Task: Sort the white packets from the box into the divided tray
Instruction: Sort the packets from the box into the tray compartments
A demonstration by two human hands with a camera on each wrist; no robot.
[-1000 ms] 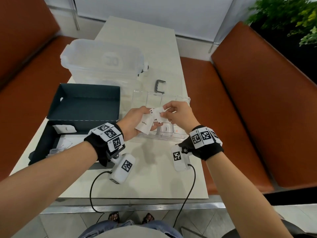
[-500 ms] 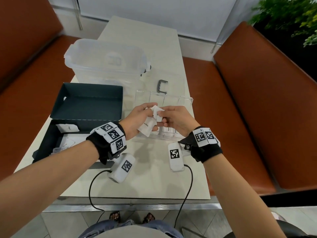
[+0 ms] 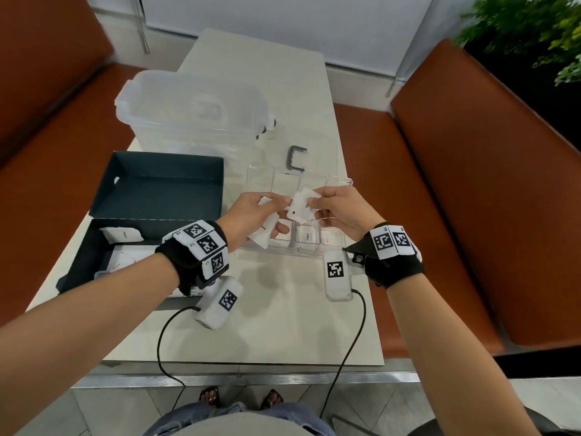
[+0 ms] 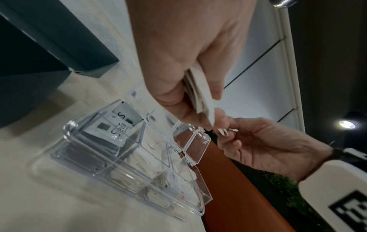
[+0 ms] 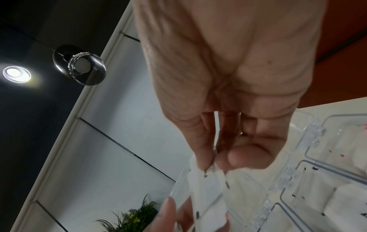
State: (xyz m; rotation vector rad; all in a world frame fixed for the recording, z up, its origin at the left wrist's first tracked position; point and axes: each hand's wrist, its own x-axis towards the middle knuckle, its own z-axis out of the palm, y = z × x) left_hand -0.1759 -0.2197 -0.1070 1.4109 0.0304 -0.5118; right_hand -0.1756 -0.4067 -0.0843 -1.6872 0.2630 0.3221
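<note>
We pinch one white packet [image 3: 300, 204] in our right hand [image 3: 341, 214], thumb against forefinger on its far edge, so it hangs with its long axis pointing down and slightly left. It sits directly above the middle compartments of the divided tray [image 3: 341, 180], which lies just beneath and beyond both hands on the table [image 3: 283, 325]. Our left hand [image 3: 251, 217] is curled round a small stack of packets [image 3: 264, 234], its fingertips almost touching the pinched one; in the left wrist view the stack [image 4: 198, 94] shows edge-on in the palm.

The move ahead, as we judge it, turns on which compartment lies under the packet: the right hand is the nearer one and need only lower it, long axis upright. Several near compartments already hold packets, some printed in black, some in red. To the left the dark box [image 3: 94, 262] stands open with more packets [image 3: 121, 236] inside. A clear lidded container [image 3: 191, 111] stands beyond it.
</note>
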